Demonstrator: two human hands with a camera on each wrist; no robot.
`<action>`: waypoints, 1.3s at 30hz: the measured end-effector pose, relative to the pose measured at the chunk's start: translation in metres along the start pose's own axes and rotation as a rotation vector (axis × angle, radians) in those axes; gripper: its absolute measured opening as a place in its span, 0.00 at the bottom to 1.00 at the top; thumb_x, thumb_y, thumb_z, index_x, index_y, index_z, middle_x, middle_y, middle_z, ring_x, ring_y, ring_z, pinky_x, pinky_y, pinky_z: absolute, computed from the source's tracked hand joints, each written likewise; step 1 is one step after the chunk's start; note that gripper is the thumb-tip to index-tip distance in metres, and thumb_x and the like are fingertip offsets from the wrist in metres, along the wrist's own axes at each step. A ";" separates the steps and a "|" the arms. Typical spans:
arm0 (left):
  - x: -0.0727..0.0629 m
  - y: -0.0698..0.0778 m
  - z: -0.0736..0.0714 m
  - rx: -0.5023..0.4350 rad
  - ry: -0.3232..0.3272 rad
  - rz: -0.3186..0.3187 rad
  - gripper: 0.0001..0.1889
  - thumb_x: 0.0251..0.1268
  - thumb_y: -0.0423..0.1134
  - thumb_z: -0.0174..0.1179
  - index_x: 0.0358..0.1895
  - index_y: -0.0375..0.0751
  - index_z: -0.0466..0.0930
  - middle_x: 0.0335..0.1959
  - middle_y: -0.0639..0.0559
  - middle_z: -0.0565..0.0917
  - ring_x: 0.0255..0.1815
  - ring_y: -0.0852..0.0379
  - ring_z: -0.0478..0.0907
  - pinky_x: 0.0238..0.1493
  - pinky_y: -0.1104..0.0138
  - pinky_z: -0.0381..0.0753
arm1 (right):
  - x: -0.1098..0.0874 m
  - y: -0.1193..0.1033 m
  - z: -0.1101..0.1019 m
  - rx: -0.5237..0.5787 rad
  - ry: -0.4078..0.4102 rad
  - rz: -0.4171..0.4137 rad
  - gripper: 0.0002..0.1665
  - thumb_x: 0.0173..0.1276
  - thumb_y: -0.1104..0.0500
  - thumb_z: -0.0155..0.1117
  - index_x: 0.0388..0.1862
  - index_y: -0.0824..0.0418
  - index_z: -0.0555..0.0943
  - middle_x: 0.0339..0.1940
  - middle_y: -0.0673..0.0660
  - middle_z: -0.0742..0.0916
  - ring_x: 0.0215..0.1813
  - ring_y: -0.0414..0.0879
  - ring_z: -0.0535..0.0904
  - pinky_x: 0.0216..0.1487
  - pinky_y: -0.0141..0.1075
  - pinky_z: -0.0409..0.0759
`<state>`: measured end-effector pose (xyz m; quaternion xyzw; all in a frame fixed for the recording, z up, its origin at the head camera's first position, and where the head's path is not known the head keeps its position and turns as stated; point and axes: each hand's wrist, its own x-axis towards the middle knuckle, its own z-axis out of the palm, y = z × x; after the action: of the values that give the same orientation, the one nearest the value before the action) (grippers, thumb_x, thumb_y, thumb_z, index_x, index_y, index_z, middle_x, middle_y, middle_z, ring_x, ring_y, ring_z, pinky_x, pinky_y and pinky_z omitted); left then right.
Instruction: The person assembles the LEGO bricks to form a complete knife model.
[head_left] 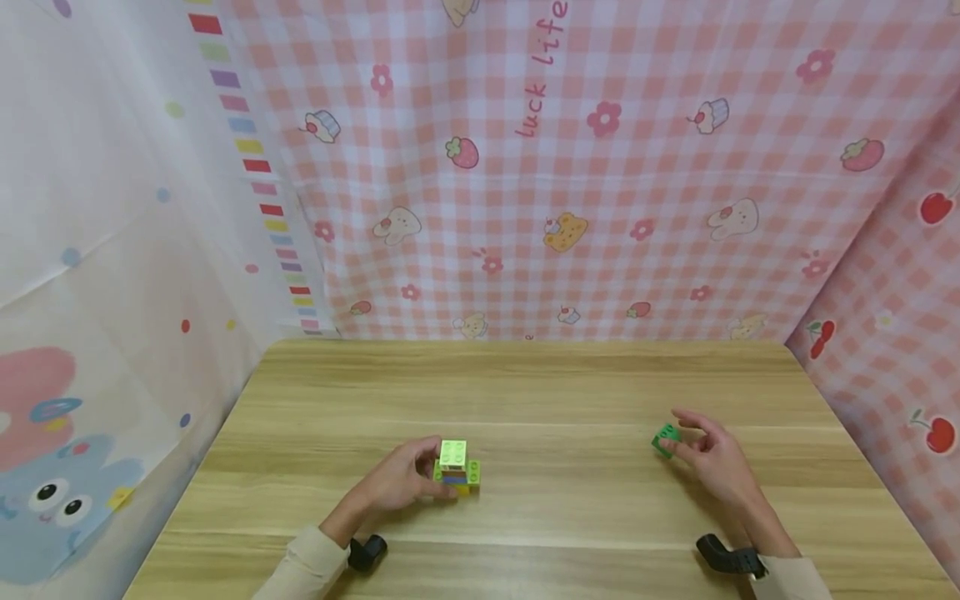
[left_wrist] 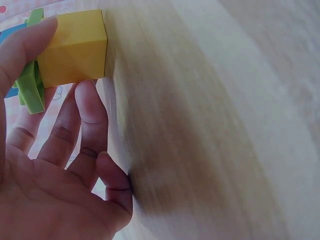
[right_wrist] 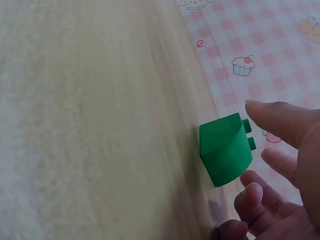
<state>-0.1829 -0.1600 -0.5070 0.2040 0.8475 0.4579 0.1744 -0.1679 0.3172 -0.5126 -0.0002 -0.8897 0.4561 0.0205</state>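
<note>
On the left part of the table stands a small stack of toy building bricks (head_left: 453,454), light green on top. In the left wrist view its yellow brick (left_wrist: 75,47), green flat brick (left_wrist: 32,90) and a bit of blue show. My left hand (head_left: 401,477) grips the stack low down, thumb on the near side and fingers behind. Far to the right, a green building brick (right_wrist: 227,150) with a curved side rests on the table. My right hand (head_left: 708,458) is spread around it, the thumb and fingers apart from each other beside its studs.
Both bricks are on a wood-grain table (head_left: 555,400). A pink checked cloth (head_left: 525,192) hangs behind its back edge, with a white patterned cloth (head_left: 135,250) at the left. Each wrist wears a black strap mount (head_left: 727,557).
</note>
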 end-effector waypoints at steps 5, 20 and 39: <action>0.001 0.000 -0.001 -0.010 -0.003 -0.002 0.17 0.50 0.44 0.76 0.39 0.52 0.77 0.30 0.54 0.77 0.31 0.58 0.70 0.30 0.69 0.69 | 0.001 0.000 0.003 -0.047 0.021 -0.006 0.37 0.68 0.50 0.68 0.70 0.65 0.68 0.59 0.69 0.79 0.35 0.38 0.71 0.28 0.31 0.71; 0.002 -0.002 -0.001 0.016 0.008 0.008 0.16 0.51 0.44 0.76 0.37 0.52 0.76 0.30 0.55 0.76 0.31 0.58 0.70 0.30 0.69 0.70 | 0.002 0.001 0.007 -0.080 0.075 -0.002 0.28 0.66 0.55 0.71 0.59 0.67 0.76 0.51 0.67 0.82 0.32 0.37 0.72 0.28 0.31 0.71; 0.000 -0.001 0.000 -0.024 -0.005 0.000 0.17 0.51 0.43 0.76 0.38 0.50 0.76 0.29 0.54 0.75 0.29 0.59 0.69 0.29 0.70 0.68 | 0.001 0.003 0.010 -0.113 0.065 0.009 0.28 0.67 0.51 0.69 0.60 0.65 0.76 0.52 0.66 0.82 0.34 0.39 0.73 0.30 0.31 0.72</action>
<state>-0.1833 -0.1606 -0.5082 0.2030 0.8416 0.4674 0.1792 -0.1690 0.3106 -0.5206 -0.0202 -0.9129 0.4050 0.0475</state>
